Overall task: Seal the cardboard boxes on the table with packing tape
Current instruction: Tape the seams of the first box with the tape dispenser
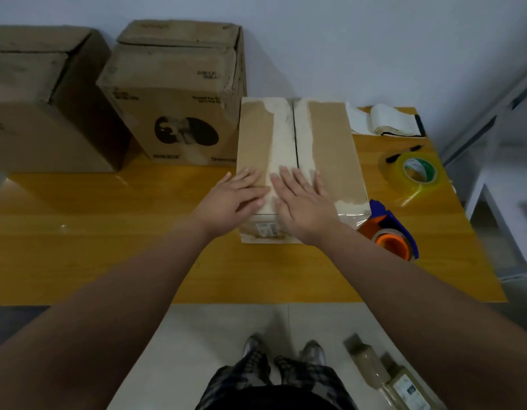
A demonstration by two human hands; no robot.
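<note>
My left hand (238, 193) and right hand (303, 202) lie flat, side by side, on the near end of the small cardboard box (324, 137). My fingers (297, 179) are straight and spread, gripping nothing, and press the top flaps down.

The box stands right of the middle of the worktop (108, 232), reaching back to its far edge. Its centre seam (295, 128) shows dark, so I judge I am closing the flaps for taping. I cannot tell whether fresh tape crosses the seam.

Next, one hand must keep the flaps shut while the other fetches the tape dispenser (395, 235), just beside the box's near right corner.
</note>
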